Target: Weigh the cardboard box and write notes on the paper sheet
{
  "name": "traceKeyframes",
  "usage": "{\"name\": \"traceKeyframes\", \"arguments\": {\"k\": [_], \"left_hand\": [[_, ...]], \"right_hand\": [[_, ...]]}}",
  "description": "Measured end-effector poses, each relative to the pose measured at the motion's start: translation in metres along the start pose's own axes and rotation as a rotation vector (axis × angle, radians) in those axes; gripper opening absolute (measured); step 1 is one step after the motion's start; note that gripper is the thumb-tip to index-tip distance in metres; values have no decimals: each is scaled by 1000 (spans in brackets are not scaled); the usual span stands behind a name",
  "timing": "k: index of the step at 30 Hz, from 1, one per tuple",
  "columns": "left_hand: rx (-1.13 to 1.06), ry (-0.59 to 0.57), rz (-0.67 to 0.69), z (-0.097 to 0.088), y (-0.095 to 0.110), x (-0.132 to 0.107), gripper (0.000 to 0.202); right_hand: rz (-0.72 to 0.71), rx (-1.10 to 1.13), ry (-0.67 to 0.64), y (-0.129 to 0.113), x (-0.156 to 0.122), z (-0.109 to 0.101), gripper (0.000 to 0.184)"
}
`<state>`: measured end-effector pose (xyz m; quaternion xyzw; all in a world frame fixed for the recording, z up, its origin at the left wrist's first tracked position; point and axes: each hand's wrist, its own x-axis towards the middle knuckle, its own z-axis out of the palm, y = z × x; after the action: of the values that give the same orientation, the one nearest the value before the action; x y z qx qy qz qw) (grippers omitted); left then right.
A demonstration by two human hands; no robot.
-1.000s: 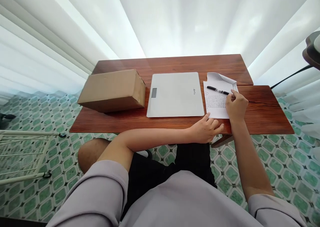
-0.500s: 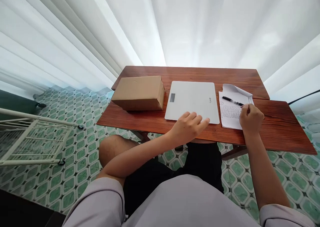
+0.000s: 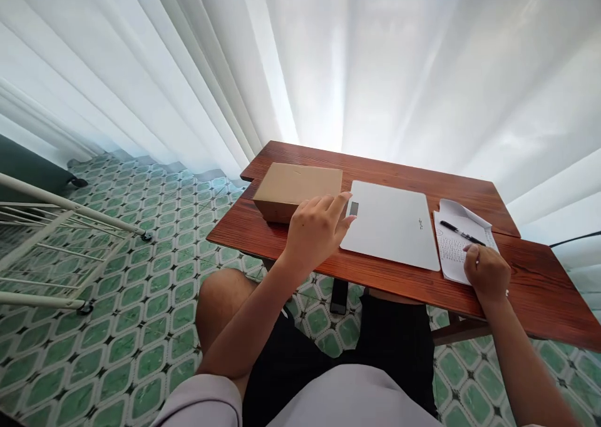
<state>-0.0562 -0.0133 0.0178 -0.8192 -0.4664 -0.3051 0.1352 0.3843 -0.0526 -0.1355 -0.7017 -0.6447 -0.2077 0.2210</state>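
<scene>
My left hand (image 3: 319, 226) is open, its fingers spread in front of the cardboard box (image 3: 300, 183) and its fingertips close to the display of a flat white scale (image 3: 389, 223). Whether it touches either one I cannot tell. My right hand (image 3: 488, 272) is curled closed at the lower right corner of the handwritten sheets (image 3: 453, 261). The inside of that fist is hidden; a small white speck shows at its outer edge. A black pen (image 3: 462, 232) lies on the paper just beyond this hand.
The reddish-brown wooden table (image 3: 375, 277) has a stepped right end. White curtains (image 3: 385, 70) hang behind it. A white wire rack on wheels (image 3: 70, 258) stands on the green tiled floor (image 3: 154, 308) at left. A dark object (image 3: 339, 297) shows below the table.
My left hand has moved left, from the scale's front edge to the box and the display side. The view has turned left and tilted. My right hand stays closed by the paper.
</scene>
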Motion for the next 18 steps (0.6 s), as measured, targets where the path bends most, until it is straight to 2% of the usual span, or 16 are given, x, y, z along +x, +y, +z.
{"name": "traceKeyframes", "arguments": {"k": [6,12,15,18], "left_hand": [[-38,-6,-245,-18,-42,-3,35],[-93,-74,-433,-39,-71,-8,38],[-93,-87,-517,-46,-86,-11,41],[-83,-88,-605,-49,-101,-14,44]], "right_hand": [[-78,-29,69,3,-2,-2,37],[-164,-61,239,-5,8,-11,41],[-111,31,283,-34,24,-21,44],[-73,141,250,-89,45,-30,44]]}}
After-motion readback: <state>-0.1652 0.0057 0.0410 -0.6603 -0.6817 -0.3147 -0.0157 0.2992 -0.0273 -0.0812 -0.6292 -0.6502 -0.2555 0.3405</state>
